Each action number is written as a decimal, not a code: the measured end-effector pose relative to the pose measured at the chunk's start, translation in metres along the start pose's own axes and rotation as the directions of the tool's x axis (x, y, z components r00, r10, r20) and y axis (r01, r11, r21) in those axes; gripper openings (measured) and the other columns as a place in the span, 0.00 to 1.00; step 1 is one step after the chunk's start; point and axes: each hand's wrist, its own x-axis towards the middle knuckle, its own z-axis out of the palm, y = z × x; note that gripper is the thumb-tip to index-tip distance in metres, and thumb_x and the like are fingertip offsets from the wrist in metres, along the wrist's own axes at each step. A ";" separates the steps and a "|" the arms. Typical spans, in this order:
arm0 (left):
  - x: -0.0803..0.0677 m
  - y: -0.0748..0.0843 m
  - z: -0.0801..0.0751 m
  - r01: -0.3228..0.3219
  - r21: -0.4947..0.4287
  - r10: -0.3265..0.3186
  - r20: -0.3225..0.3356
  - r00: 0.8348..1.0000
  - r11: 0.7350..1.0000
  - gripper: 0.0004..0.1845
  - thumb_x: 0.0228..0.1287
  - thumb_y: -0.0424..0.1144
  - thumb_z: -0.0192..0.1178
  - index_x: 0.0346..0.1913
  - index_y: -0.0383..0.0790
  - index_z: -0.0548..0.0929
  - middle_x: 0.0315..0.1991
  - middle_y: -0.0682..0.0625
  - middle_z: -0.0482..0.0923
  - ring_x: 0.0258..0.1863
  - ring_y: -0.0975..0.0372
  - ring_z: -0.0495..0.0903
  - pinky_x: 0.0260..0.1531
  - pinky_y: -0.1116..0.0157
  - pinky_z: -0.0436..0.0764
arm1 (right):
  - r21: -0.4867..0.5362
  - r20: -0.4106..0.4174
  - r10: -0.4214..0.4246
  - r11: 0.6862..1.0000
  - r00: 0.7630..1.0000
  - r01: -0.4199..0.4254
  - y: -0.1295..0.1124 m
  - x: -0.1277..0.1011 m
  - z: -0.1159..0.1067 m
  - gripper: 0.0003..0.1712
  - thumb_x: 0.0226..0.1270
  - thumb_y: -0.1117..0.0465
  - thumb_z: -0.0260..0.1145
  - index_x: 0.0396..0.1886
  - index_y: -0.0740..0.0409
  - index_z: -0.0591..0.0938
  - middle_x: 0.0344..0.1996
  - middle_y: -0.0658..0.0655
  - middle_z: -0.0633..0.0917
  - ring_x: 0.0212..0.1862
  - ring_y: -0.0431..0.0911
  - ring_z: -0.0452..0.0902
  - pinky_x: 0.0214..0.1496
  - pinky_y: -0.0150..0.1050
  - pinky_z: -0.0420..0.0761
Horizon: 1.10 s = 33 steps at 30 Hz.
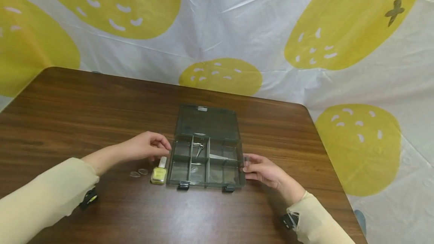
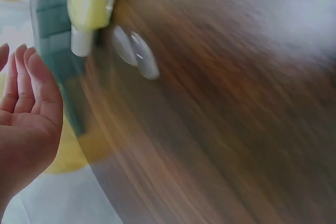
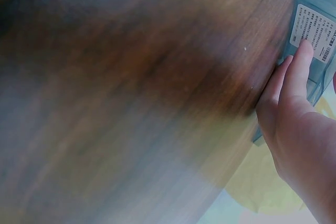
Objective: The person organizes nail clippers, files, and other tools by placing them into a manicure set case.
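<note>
Our organizer box (image 1: 206, 153) lies open – right hand (image 1: 263, 170) fingers straight against its side, left hand (image 1: 146, 145) loosely curled, holding nothing – nail polish bottle (image 1: 159, 173) not yet inside

Dark wooden table (image 1: 84, 116), white backdrop cloth (image 1: 237, 22), big yellow blobs

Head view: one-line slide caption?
Right hand touches the open compartment box; left hand hovers above a yellow polish bottle.

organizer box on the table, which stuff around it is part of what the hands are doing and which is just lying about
In hand:
organizer box, lid open
right hand, fingers on the box's right side
left hand, by the box's left side
nail polish bottle

Lying about:
two clear oval pieces
table
fruit-print cloth
</note>
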 end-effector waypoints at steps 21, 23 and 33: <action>-0.028 -0.044 -0.014 -0.055 0.109 0.053 0.015 0.998 0.992 0.11 0.53 0.34 0.65 0.36 0.29 0.80 0.28 0.50 0.81 0.26 0.71 0.77 0.29 0.73 0.76 | -0.010 -0.010 0.007 1.000 1.000 -0.007 -0.001 0.001 -0.005 0.40 0.62 0.73 0.54 0.70 0.75 0.45 0.39 0.51 0.71 0.42 0.38 0.77 0.46 0.31 0.80; -0.028 -0.045 -0.012 -0.058 0.116 0.057 0.015 0.998 0.992 0.11 0.51 0.33 0.66 0.36 0.29 0.80 0.28 0.50 0.81 0.26 0.71 0.77 0.27 0.73 0.76 | -0.009 -0.011 0.007 1.000 1.000 -0.007 -0.001 0.001 -0.005 0.40 0.62 0.73 0.54 0.70 0.75 0.45 0.39 0.51 0.71 0.42 0.38 0.77 0.46 0.31 0.80; -0.029 -0.043 -0.003 -0.077 0.233 0.082 -0.012 0.997 0.969 0.08 0.47 0.30 0.66 0.32 0.34 0.80 0.25 0.53 0.79 0.21 0.73 0.72 0.22 0.74 0.74 | -0.005 0.000 0.001 1.000 1.000 -0.001 0.000 0.000 -0.006 0.40 0.62 0.73 0.53 0.69 0.76 0.46 0.39 0.50 0.73 0.41 0.37 0.77 0.46 0.31 0.80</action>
